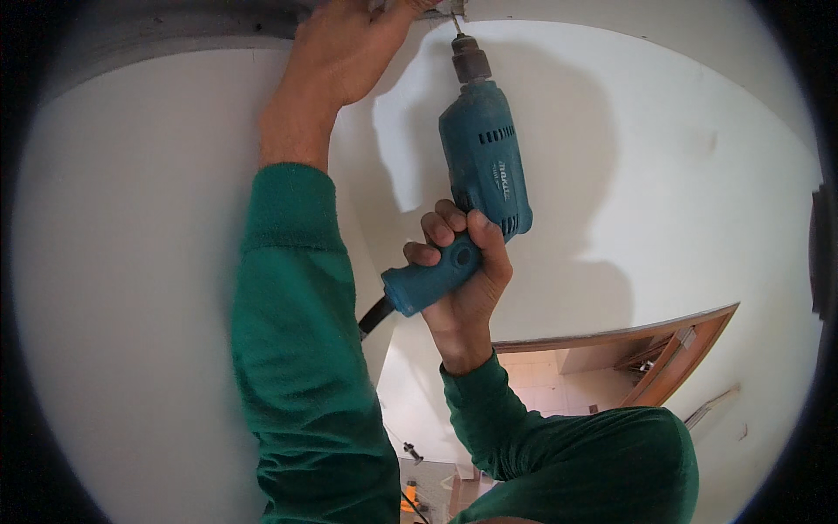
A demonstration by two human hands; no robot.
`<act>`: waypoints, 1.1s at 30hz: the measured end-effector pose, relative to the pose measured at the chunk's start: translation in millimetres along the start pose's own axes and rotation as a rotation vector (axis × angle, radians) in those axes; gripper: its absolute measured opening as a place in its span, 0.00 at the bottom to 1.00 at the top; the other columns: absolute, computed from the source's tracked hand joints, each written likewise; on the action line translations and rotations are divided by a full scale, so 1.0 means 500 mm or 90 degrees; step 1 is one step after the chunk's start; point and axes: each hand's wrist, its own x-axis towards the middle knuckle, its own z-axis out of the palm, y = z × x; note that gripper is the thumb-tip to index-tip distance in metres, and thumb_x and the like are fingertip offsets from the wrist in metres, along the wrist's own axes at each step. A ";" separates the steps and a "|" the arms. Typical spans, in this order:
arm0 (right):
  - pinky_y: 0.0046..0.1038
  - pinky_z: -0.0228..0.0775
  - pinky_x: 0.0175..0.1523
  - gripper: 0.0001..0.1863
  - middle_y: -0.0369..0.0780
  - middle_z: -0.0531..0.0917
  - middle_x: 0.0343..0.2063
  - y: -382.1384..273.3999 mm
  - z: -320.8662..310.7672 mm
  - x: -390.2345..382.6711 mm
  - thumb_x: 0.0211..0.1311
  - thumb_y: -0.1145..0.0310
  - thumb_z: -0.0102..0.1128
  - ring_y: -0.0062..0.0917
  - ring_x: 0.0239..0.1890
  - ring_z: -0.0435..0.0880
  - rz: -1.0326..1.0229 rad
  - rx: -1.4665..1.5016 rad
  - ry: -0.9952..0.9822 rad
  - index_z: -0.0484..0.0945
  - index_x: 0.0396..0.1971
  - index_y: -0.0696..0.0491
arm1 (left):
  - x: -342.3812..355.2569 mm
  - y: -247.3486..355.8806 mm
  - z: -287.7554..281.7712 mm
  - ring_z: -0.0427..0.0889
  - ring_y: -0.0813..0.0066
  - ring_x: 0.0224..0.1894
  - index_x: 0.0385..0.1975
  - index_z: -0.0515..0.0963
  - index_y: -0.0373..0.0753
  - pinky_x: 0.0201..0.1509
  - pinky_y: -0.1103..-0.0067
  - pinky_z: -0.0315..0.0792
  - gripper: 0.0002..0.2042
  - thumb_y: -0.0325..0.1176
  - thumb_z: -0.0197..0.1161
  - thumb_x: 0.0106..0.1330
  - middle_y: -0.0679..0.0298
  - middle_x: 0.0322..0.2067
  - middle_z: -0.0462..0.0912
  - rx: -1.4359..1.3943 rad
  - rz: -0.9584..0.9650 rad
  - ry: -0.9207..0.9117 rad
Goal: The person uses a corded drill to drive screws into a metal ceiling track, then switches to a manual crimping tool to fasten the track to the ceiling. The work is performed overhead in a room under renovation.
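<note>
My right hand [467, 279] is wrapped round the handle of a teal corded power drill [484, 148]. The drill points upward, and the thin bit [457, 24] in its dark chuck [470, 59] reaches a small greyish piece [458, 9] at the ceiling edge; whether the bit is inside it I cannot tell. To the left of the bit, my left hand [345, 52] is raised against the same edge, its thumb stretched toward that piece. The top of the picture cuts off its other fingers, hiding what they touch or hold. Green sleeves cover both forearms.
White walls surround me, with a dark grey recess [175, 44] at the upper left. Below the drill, a wood-framed doorway [611, 336] opens onto a tiled floor [541, 375]. The drill's black cord [375, 319] hangs from its handle. An orange tool [410, 496] lies far below.
</note>
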 end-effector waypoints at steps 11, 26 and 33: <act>0.34 0.82 0.43 0.10 0.35 0.79 0.32 0.036 0.003 0.019 0.72 0.69 0.64 0.24 0.38 0.83 -0.020 0.009 0.018 0.74 0.47 0.53 | 0.062 -0.084 0.017 0.81 0.41 0.64 0.57 0.82 0.27 0.68 0.56 0.73 0.48 0.77 0.48 0.71 0.34 0.56 0.83 -0.073 0.088 -0.005; 0.35 0.80 0.43 0.13 0.35 0.78 0.34 0.039 0.008 0.016 0.72 0.71 0.62 0.24 0.40 0.81 -0.019 -0.057 0.038 0.73 0.51 0.55 | 0.084 -0.161 0.058 0.83 0.43 0.57 0.53 0.85 0.33 0.67 0.55 0.71 0.51 0.83 0.41 0.66 0.43 0.50 0.87 0.041 0.060 0.098; 0.36 0.83 0.45 0.11 0.37 0.83 0.38 0.035 0.002 0.018 0.72 0.72 0.62 0.25 0.45 0.84 -0.016 -0.044 0.008 0.74 0.50 0.55 | 0.081 -0.148 0.057 0.83 0.41 0.57 0.53 0.85 0.30 0.66 0.54 0.72 0.56 0.87 0.42 0.62 0.39 0.50 0.86 0.007 0.079 0.107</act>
